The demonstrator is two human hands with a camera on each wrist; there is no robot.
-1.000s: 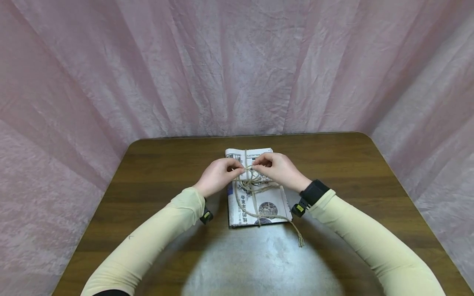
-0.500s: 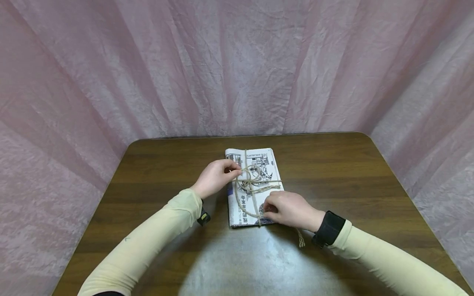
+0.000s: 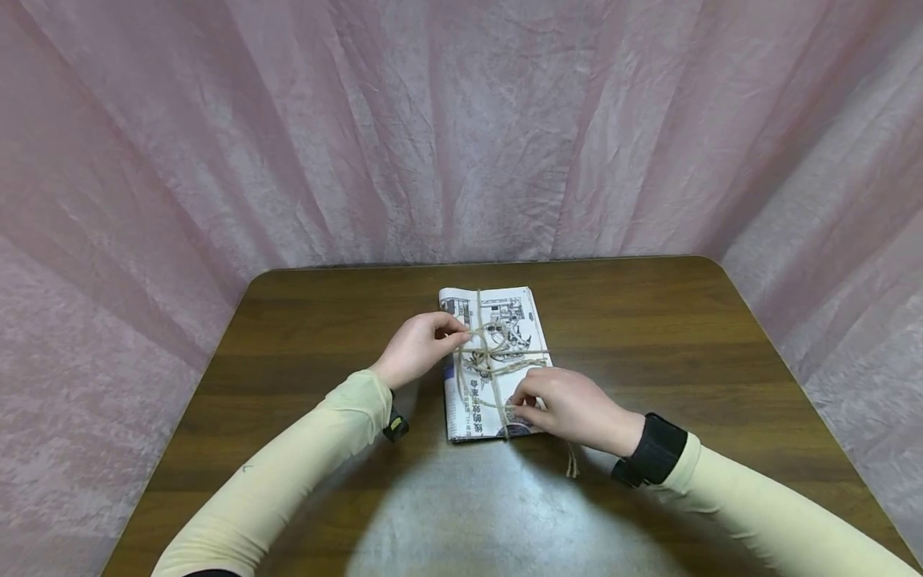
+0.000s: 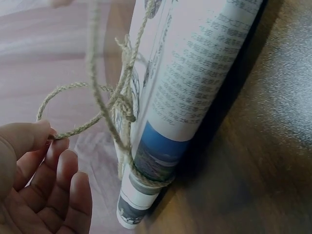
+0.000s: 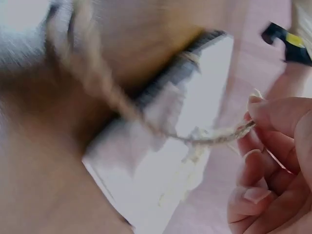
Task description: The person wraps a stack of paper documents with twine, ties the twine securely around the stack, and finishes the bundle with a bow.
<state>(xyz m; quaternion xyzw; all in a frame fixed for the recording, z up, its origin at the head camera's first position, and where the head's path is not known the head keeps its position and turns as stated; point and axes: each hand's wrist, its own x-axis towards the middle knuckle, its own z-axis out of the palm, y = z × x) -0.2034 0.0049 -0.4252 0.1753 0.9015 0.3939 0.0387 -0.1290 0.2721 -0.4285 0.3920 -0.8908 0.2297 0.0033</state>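
A folded newspaper bundle (image 3: pixel 521 320) lies on the table, bound lengthwise and crosswise with twine (image 3: pixel 534 352). Over the crossing, my left hand (image 3: pixel 421 349) pinches a loop of the twine between thumb and forefinger; the round loop (image 4: pixel 70 86) stands up beside the knot (image 4: pixel 124 108) in the left wrist view. My right hand (image 3: pixel 566 406), over the bundle's near right part, pinches the loose length of twine (image 5: pixel 204 141) between thumb and fingers. The frayed tail end (image 3: pixel 572 463) hangs below that hand, past the bundle's near edge.
The brown wooden table (image 3: pixel 324 320) extends around the bundle, with a bright glare patch (image 3: pixel 497 513) at the front. A pink curtain (image 3: pixel 461 144) hangs behind its far edge. Dark straps with small devices sit on both wrists.
My right hand has left the loop beside my left hand, moved toward the near right of the bundle and picked up the loose twine there. My left hand stays on the loop.
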